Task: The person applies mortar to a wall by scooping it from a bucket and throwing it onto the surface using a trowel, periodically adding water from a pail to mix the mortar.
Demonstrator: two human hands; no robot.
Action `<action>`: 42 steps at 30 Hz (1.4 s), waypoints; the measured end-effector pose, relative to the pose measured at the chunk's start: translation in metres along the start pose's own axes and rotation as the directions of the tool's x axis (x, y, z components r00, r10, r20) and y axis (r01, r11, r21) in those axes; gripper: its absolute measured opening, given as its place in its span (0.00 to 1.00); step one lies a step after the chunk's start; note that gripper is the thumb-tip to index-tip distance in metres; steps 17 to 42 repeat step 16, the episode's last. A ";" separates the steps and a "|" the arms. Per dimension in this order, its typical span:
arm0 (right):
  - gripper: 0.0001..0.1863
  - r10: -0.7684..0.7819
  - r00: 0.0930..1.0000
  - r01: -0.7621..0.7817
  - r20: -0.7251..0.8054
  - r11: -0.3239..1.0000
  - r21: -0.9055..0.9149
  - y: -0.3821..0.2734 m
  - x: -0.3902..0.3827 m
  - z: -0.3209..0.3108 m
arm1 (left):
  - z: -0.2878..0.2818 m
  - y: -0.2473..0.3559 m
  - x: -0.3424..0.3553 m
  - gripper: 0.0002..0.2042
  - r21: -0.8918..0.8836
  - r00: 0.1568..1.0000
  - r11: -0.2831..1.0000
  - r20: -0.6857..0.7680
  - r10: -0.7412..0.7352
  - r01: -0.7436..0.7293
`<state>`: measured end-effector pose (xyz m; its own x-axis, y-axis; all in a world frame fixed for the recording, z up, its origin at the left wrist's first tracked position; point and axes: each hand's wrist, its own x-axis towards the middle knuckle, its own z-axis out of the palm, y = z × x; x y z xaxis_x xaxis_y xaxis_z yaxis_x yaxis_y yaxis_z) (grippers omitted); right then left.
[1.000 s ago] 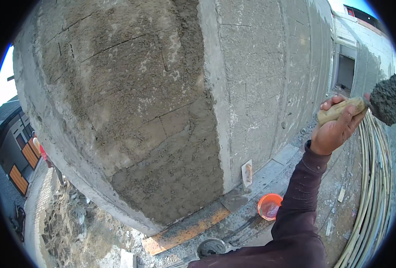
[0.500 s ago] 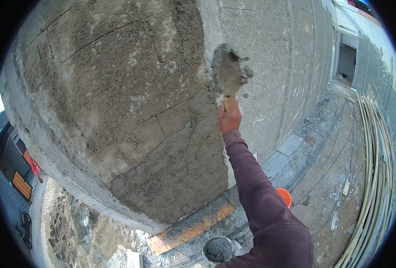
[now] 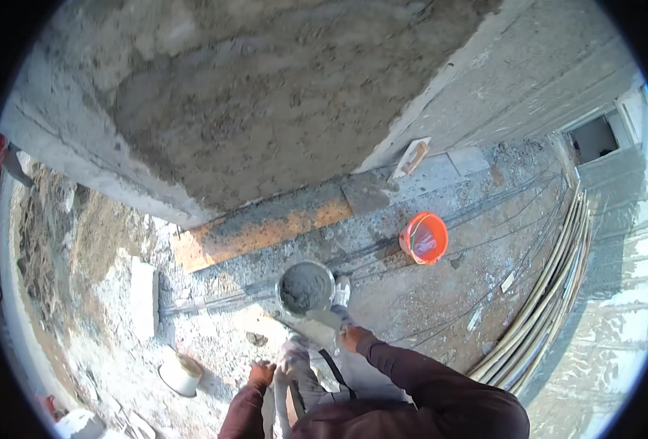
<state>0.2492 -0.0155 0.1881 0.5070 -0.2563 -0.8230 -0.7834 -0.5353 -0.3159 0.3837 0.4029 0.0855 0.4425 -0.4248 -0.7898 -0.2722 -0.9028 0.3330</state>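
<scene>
My right hand is closed round the handle of a trowel, whose grey blade is low, by the near rim of a bucket. Wet grey mortar lies in that bucket, between my feet and the wall. Over by my left leg, my left hand has its fingers curled; what they hold, if anything, is too small to make out. Ahead stands the wall, with a damp, rough patch of mortar on its face.
An orange bucket stands right of the mortar, and a float leans by the wall foot. A mortar-streaked board lies along the base. Left are a white block and pale tub; long poles lie right.
My right hand has come down from the wall with the trowel to the mortar bucket. The mortar heaped on the blade is gone. The view has tipped downward, and my left hand now shows.
</scene>
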 end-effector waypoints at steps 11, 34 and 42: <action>0.21 -0.026 0.993 -0.033 -0.116 0.880 -0.475 0.045 0.375 0.043 | 0.076 0.051 0.380 0.43 -0.821 0.982 0.560 -0.179 -0.061 -0.115; 0.28 -0.056 0.997 0.071 0.055 0.936 -0.345 0.130 0.423 0.126 | 0.110 0.114 0.390 0.38 -0.833 0.983 0.540 -0.178 -0.056 -0.120; 0.28 -0.056 0.997 0.071 0.055 0.936 -0.345 0.130 0.423 0.126 | 0.110 0.114 0.390 0.38 -0.833 0.983 0.540 -0.178 -0.056 -0.120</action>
